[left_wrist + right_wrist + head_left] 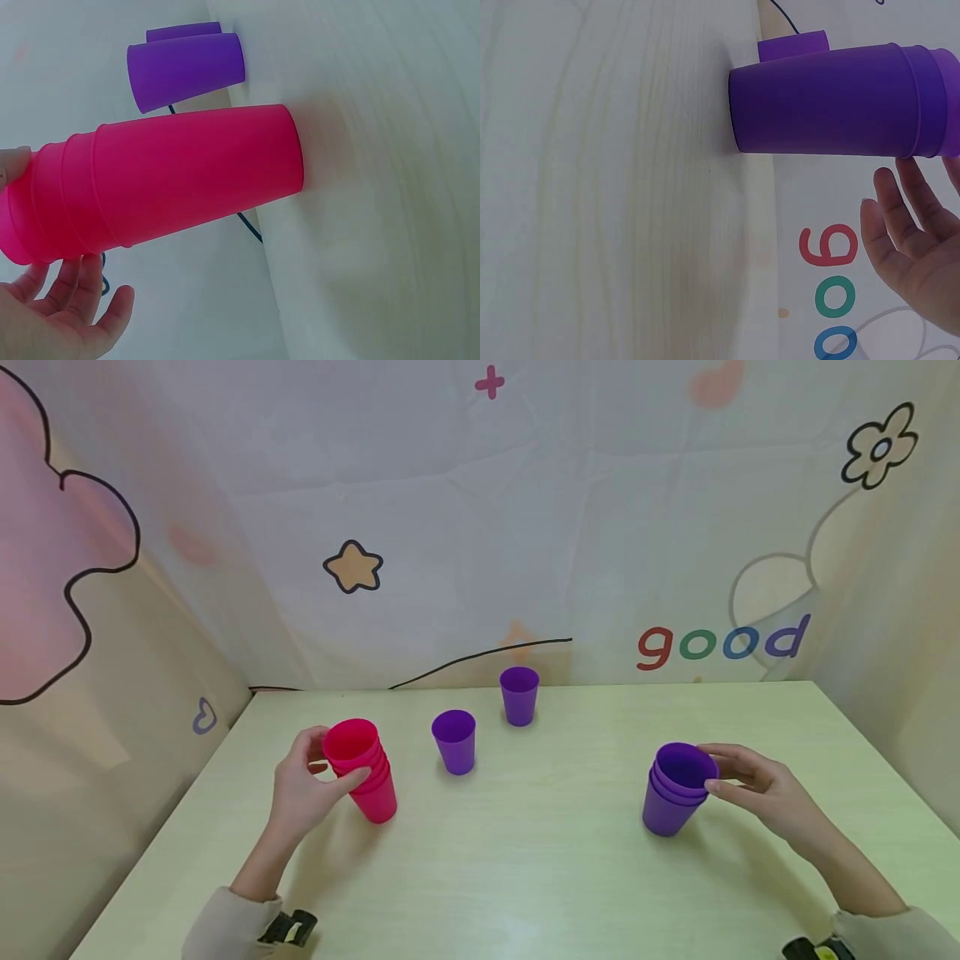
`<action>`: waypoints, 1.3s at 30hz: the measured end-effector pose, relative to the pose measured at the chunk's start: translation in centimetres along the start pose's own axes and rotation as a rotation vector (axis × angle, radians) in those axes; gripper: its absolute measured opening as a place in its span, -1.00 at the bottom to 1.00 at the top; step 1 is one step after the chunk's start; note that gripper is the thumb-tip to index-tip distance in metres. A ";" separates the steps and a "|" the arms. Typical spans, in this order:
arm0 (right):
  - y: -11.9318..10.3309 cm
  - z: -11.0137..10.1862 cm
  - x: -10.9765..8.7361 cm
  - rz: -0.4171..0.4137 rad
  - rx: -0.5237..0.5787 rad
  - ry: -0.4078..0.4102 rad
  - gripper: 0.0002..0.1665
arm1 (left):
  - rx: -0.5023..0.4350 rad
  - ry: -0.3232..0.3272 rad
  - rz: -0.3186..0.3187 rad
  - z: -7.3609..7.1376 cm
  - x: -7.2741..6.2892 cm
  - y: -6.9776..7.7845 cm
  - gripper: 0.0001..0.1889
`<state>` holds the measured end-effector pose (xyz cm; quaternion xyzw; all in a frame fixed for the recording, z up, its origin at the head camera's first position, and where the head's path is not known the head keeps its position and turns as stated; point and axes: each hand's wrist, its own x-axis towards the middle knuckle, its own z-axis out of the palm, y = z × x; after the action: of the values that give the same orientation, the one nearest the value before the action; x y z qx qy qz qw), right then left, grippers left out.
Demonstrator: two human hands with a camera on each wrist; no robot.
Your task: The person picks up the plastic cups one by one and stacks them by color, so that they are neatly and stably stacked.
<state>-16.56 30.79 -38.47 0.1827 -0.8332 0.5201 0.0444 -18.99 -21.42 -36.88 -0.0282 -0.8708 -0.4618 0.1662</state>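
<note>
On the left, a nested stack of several pinkish-red cups [375, 797] stands upright, its rims staggered at the top. My left hand [303, 789] holds this stack near the upper rims, thumb on the near side and fingers behind. In the left wrist view the red stack [195, 169] has its base at the table surface. Three nested purple cups [663, 814] stand to the right. With thumb and fingers, my right hand [765, 793] pinches the top of that purple stack from its right side; in the right wrist view its thumb is hidden.
Between the stacks and farther back stand two single purple cups, a nearer one [456, 747] and a farther one [520, 700], both mouth up. The light wooden table [525, 877] ends at a printed cloth backdrop [465, 527], with cloth on both sides too.
</note>
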 end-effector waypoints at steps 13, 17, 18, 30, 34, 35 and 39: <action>-0.1 0.0 0.0 0.014 -0.017 -0.002 -0.54 | -0.016 0.023 -0.016 -0.2 -0.3 0.3 -0.27; -0.1 0.0 -0.1 0.017 -0.024 0.002 -0.55 | -0.001 0.036 0.016 -0.4 -0.3 0.8 -0.25; -0.1 0.0 -0.1 0.018 -0.026 0.002 -0.55 | 0.005 0.038 0.026 -0.5 -0.3 1.0 -0.25; 0.1 0.0 -0.1 0.022 -0.015 0.003 -0.54 | -0.015 0.273 0.189 -0.9 -0.7 3.1 -0.30; 0.1 0.0 -0.1 0.018 -0.008 0.001 -0.54 | -0.060 0.315 0.269 -0.8 -1.0 4.3 -0.31; 0.1 0.0 -0.1 0.018 -0.005 0.000 -0.54 | -0.076 0.316 0.288 -0.7 -1.1 4.7 -0.32; 0.1 0.0 0.0 0.017 -0.003 0.001 -0.55 | -0.148 0.285 0.338 -0.2 -1.4 5.8 -0.36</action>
<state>-16.57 30.86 -38.53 0.1752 -0.8356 0.5191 0.0408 -16.48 -18.08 -32.57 -0.1205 -0.7853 -0.4891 0.3598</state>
